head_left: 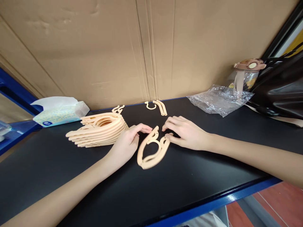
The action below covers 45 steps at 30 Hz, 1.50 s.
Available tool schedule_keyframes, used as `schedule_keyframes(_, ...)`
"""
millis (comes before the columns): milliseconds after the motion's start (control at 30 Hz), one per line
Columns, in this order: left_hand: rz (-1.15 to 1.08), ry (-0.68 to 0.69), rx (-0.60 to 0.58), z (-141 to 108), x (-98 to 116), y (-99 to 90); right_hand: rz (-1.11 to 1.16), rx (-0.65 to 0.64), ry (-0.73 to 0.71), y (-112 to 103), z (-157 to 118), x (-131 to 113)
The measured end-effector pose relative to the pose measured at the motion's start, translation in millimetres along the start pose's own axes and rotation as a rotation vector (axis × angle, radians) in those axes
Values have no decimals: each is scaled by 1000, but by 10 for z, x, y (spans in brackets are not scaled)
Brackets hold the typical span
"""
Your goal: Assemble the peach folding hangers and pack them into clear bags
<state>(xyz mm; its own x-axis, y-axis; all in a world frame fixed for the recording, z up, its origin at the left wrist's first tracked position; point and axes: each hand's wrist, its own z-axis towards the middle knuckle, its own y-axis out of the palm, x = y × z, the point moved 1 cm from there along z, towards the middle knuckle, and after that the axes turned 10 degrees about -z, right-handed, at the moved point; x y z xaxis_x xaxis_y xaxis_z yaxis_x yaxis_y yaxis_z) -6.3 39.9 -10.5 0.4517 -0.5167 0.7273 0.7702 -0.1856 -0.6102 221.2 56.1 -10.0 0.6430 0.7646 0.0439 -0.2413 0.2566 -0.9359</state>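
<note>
Hanger: lies on black table, btwn L hand and R hand. Arms folded close, forming a narrow V; joint end faces wearer, free ends point away, toward the fingers. Curved hook piece sits btwn the arms.

L hand: part open, thumb well apart from extended fingers. Fingertips at free end of hanger's L arm, on its outer side; light contact or small gap, can't tell which. No wrap around the arm.

R hand: part open, fingers bent, gap visible btwn index tip and thumb tip. Thumb tip overlaps free end of hanger's R arm; contact pressure can't be told. Fingertips sit just beyond that end. Joint end is clear of both hands, nearer the wearer.

Adj. items: stack of folded hangers, just L of L hand, hooks protruding at far side. Loose hook and 2 loose arms lie near the table's back edge, beyond the hands. Tissue pack at back L. Clear plastic bag at back R, bottle partly behind it. Cardboard stands along the rear.
</note>
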Motion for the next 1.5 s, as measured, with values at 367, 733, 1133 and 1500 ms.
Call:
schedule_keyframes(367, 255, 233, -197, -68, 137, 109, -122, 17, 28, 22, 15, 39)
schedule_keyframes(733, 382, 380, -319, -103, 244, 108, -170, -13, 163, 24, 17, 9)
schedule_keyframes(1133, 449, 391, -238, -98, 218, 92, 154, 73, 283, 9, 3, 57)
schedule_keyframes(1500, 408, 352, -269, -114, 257, 75, 165, 141, 205, -33, 2, 39)
